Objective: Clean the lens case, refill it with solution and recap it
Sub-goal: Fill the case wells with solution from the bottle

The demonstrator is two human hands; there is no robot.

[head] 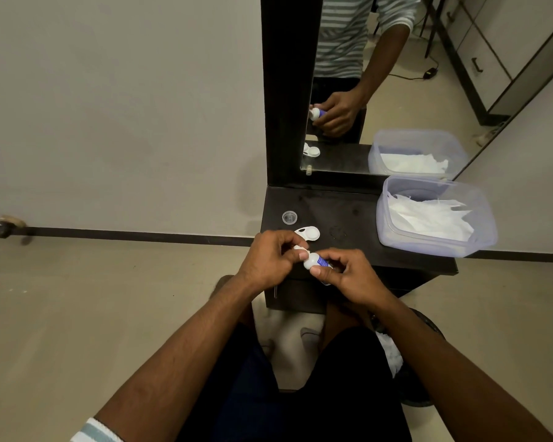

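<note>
A small white solution bottle with a blue label (315, 261) is held sideways over the front edge of the dark counter (358, 218). My right hand (348, 277) grips its body. My left hand (268, 258) pinches a small white piece (300, 248) at the bottle's tip; I cannot tell whether it is the cap or part of the case. A white lens case part (308, 233) lies on the counter just behind my hands. Farther back left sits a small clear round cap (289, 217).
A clear plastic tub with white tissues (434, 215) stands on the counter's right. A dark-framed mirror (396, 74) rises behind the counter, with a bare wall to its left. Below the counter are my legs, pale floor and a dark bin with white waste (409, 358).
</note>
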